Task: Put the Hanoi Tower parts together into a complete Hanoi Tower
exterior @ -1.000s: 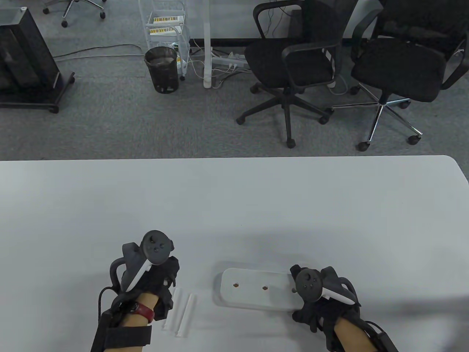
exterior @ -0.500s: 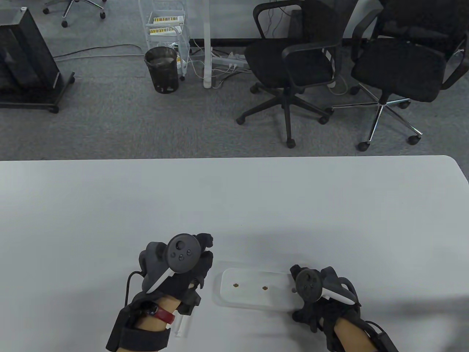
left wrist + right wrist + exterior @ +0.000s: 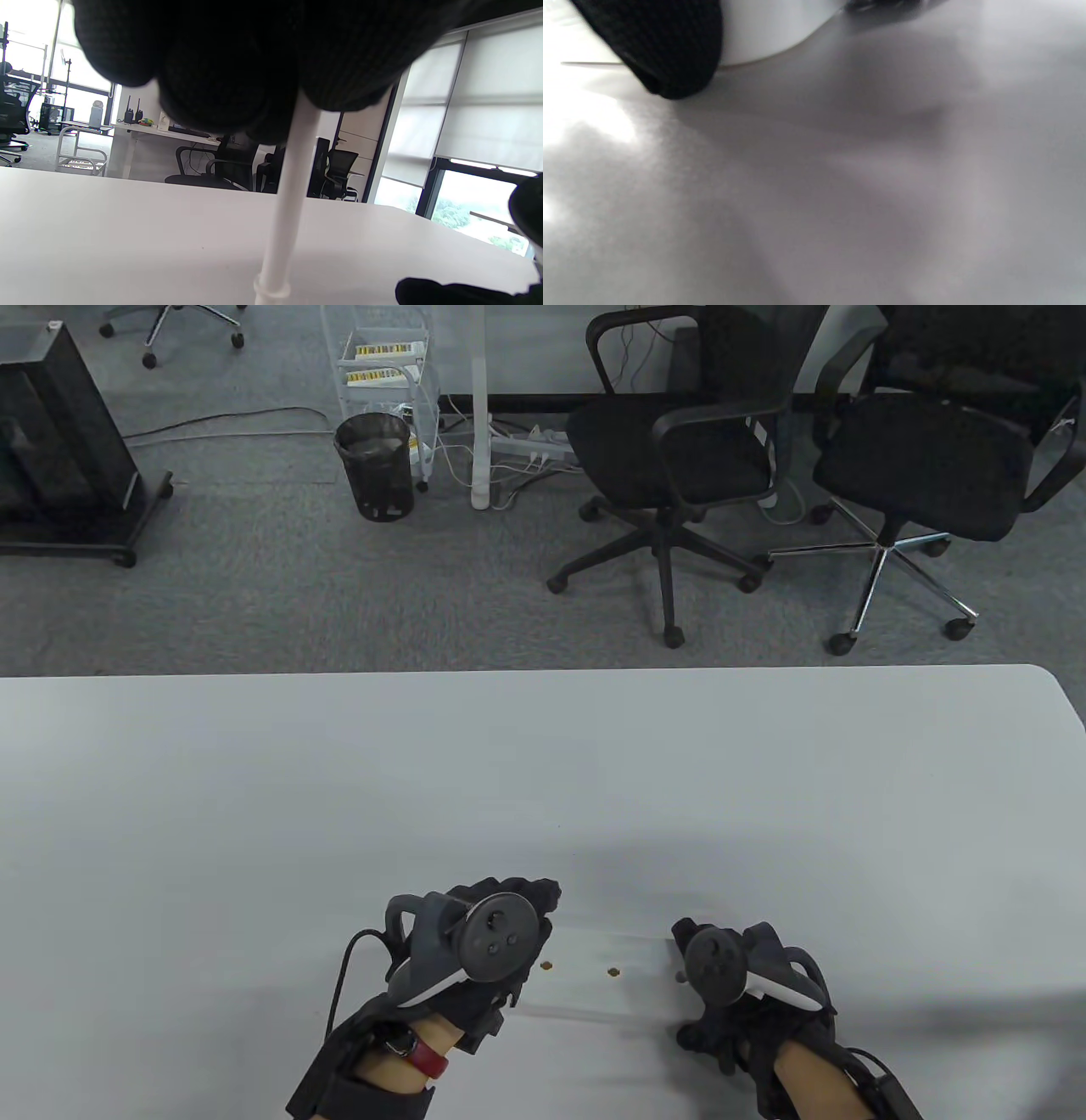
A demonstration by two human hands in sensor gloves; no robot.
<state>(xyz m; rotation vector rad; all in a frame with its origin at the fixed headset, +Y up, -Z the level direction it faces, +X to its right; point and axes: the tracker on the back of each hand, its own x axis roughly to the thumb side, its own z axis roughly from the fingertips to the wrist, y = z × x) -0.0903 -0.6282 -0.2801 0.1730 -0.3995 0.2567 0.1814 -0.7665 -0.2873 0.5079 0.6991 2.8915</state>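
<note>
The white base (image 3: 594, 984) lies flat near the table's front edge, with two small holes showing in its top. My left hand (image 3: 509, 925) is over the base's left end. In the left wrist view its fingers (image 3: 237, 84) grip a white peg (image 3: 288, 190) that points down, its collared lower end close above the base. My right hand (image 3: 730, 984) grips the base's right end and covers it. In the right wrist view a gloved finger (image 3: 666, 51) presses against the base's rounded edge (image 3: 763, 34). The other loose pegs are hidden under my left forearm.
The white table (image 3: 543, 780) stretches far beyond the base. Its rounded right corner (image 3: 1052, 687) is at the far right. Office chairs (image 3: 679, 449) and a bin (image 3: 373, 462) stand on the floor behind.
My left hand lifted a peg from beside the base and moved right, from the loose pegs to above the base's left end. My right hand has stayed on the base's right end.
</note>
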